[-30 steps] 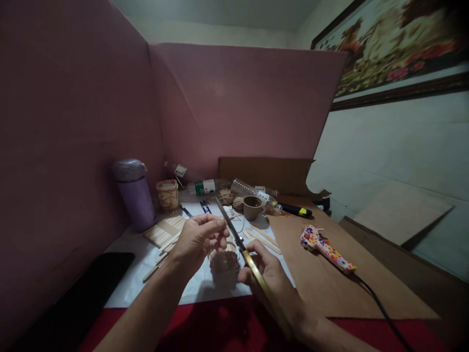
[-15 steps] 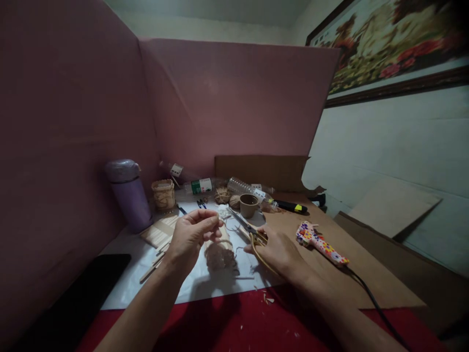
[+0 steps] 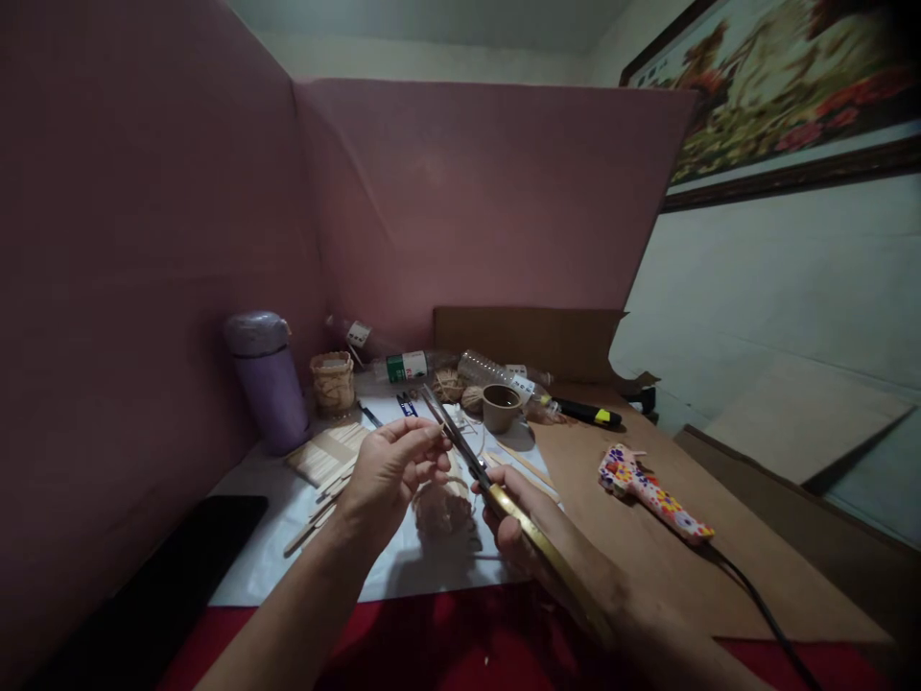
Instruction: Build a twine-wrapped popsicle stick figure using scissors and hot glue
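Note:
My right hand point(image 3: 536, 518) is wrapped round the gold handles of the scissors point(image 3: 471, 463), whose blades point up and to the left. The blades pass close beside the fingertips of my left hand point(image 3: 395, 470). Thumb and fingers of that hand are pinched together on something too small to make out. Below the hands, on the white sheet point(image 3: 389, 576), lies a pale craft piece point(image 3: 442, 509), partly hidden by my fingers. Wooden sticks point(image 3: 327, 456) lie to the left of my left hand.
A purple tumbler point(image 3: 270, 393), a small woven basket point(image 3: 333, 384) and plastic bottles point(image 3: 489, 369) stand or lie behind. A brown cup point(image 3: 502, 408) is beyond the scissors. On the cardboard point(image 3: 590, 518) rest a flowered glue gun point(image 3: 654, 494) and a black cutter point(image 3: 586, 413).
The scissors have swung up and left, bringing the blades beside my left fingertips. My right hand has turned with them. The whole view has shifted slightly.

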Demonstrator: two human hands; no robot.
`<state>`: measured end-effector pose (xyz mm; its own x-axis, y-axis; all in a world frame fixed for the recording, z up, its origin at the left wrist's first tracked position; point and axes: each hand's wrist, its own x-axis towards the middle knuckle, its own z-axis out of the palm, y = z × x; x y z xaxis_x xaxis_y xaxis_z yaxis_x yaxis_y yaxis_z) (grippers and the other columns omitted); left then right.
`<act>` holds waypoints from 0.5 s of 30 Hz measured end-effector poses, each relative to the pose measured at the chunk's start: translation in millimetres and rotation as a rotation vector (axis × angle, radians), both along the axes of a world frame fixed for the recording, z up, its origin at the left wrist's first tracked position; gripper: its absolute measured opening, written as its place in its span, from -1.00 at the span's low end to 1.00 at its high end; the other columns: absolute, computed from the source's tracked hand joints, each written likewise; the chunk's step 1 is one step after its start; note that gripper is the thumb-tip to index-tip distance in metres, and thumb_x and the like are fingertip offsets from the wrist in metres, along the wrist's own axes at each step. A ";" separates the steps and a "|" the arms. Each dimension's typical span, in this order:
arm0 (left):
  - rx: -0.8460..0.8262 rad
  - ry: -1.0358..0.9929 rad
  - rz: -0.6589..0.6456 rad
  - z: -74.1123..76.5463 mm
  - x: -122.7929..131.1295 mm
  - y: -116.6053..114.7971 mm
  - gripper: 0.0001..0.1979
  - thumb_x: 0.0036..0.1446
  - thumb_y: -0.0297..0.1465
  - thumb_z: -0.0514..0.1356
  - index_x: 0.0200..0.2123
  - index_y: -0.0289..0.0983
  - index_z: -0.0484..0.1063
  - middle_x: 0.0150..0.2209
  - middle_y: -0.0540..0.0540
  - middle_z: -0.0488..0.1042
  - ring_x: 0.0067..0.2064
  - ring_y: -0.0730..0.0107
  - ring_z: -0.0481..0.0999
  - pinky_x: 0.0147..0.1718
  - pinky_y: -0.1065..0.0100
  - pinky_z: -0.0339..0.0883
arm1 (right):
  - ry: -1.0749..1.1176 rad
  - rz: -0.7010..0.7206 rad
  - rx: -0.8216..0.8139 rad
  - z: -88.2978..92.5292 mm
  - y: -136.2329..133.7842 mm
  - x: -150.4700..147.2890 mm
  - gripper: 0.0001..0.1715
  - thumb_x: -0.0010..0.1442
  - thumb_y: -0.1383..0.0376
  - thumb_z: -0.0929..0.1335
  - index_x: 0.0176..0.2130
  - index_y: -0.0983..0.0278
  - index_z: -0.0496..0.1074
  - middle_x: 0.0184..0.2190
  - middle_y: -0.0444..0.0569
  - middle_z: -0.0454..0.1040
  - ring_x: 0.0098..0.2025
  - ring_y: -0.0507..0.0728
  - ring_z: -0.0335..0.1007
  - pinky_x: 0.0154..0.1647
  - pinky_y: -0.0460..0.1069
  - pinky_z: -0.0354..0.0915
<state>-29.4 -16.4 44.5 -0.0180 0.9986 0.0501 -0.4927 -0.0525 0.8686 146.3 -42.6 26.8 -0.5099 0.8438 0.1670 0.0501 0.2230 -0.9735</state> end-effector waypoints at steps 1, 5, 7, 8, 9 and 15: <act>-0.007 -0.005 0.004 -0.5 0.7 0.0 -0.80 -0.20 -0.48 0.38 -0.49 -0.39 0.42 -0.55 -0.06 0.49 -0.60 0.55 0.41 -0.65 0.54 0.29 | 0.005 -0.009 -0.001 -0.6 -0.1 -0.6 -0.26 -0.06 -0.33 0.29 -0.22 0.21 0.26 -0.51 -0.17 0.21 -0.49 0.04 0.08 -0.48 -0.04 0.11; -0.041 -0.021 0.026 -2.7 4.3 1.1 -0.79 -0.19 -0.47 0.38 -0.49 -0.39 0.40 -0.56 -0.04 0.47 -0.61 0.56 0.39 -0.67 0.55 0.26 | 0.016 -0.011 0.014 -6.3 2.1 -3.2 -0.26 -0.06 -0.34 0.27 -0.27 0.22 0.20 -0.52 -0.21 0.15 -0.52 0.00 -0.02 -0.52 -0.07 0.01; -0.059 -0.023 0.037 -2.7 6.1 1.0 -0.79 -0.21 -0.47 0.38 -0.50 -0.39 0.40 -0.57 -0.04 0.46 -0.62 0.56 0.39 -0.68 0.55 0.26 | 0.002 -0.020 0.027 -8.4 2.8 -4.0 -0.23 -0.07 -0.36 0.26 -0.26 0.23 0.19 -0.53 -0.23 0.12 -0.53 -0.01 -0.06 -0.53 -0.07 -0.02; -0.065 -0.024 0.041 -2.3 7.1 0.6 -0.78 -0.22 -0.47 0.38 -0.51 -0.39 0.39 -0.58 -0.03 0.45 -0.62 0.56 0.38 -0.68 0.55 0.26 | -0.011 -0.035 0.036 -8.9 2.9 -4.2 -0.22 -0.07 -0.37 0.25 -0.25 0.24 0.19 -0.53 -0.23 0.11 -0.53 -0.01 -0.07 -0.53 -0.07 -0.02; -0.067 -0.027 0.046 -1.9 8.0 -0.1 -0.78 -0.23 -0.47 0.38 -0.51 -0.39 0.39 -0.58 -0.03 0.45 -0.62 0.56 0.38 -0.68 0.55 0.26 | -0.025 -0.046 0.044 -9.2 2.8 -4.3 -0.21 -0.07 -0.37 0.24 -0.24 0.25 0.19 -0.52 -0.23 0.11 -0.52 -0.01 -0.08 -0.52 -0.07 -0.02; -0.092 -0.065 0.065 0.8 13.5 -4.9 -0.74 -0.30 -0.46 0.39 -0.52 -0.38 0.38 -0.62 0.00 0.42 -0.65 0.58 0.33 -0.72 0.56 0.23 | -0.020 -0.009 0.068 -14.8 4.3 -4.4 -0.22 -0.02 -0.35 0.23 -0.23 0.27 0.19 -0.48 -0.19 0.16 -0.47 0.00 -0.03 -0.50 -0.08 0.00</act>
<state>-15.9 -21.3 45.3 -0.0832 0.9955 -0.0447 -0.5463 -0.0080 0.8376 141.9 -38.3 12.0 -0.5061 0.8355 0.2139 0.0721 0.2881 -0.9549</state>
